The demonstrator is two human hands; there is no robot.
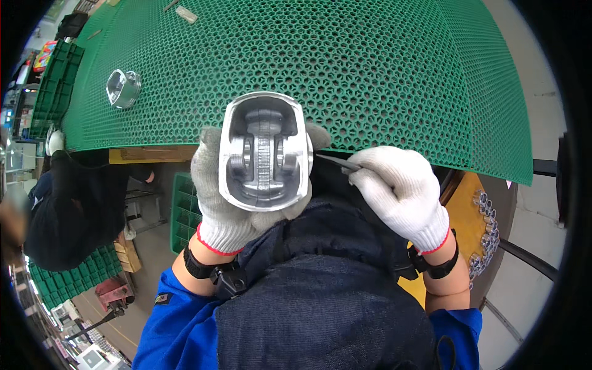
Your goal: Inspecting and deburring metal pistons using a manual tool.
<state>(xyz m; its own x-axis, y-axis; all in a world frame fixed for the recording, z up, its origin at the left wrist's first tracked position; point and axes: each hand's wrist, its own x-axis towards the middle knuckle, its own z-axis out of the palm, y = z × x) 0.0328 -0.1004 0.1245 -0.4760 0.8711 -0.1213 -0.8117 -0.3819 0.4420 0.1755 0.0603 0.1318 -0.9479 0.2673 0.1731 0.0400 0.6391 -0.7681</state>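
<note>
My left hand (219, 213), in a white knit glove with a red cuff edge, grips a silver metal piston (264, 179). The piston's hollow underside faces up, showing its inner ribs and pin bosses. Gloved fingers wrap round its sides. To its right, my right hand (398, 191) pinches a thin dark pointed hand tool (338, 162), perhaps a small file or scraper. The tool's tip points left, at or close to the piston's right side; whether they touch I cannot tell. Both hands are in front of the table's near edge.
Green perforated matting (345, 74) covers the table. A second piston (124, 88) lies at its left, and a small pale block (186, 15) farther back. Several pistons (485, 234) stand on a yellow surface at right. Green crates (77, 274) and a person in dark clothing (77, 203) are at left.
</note>
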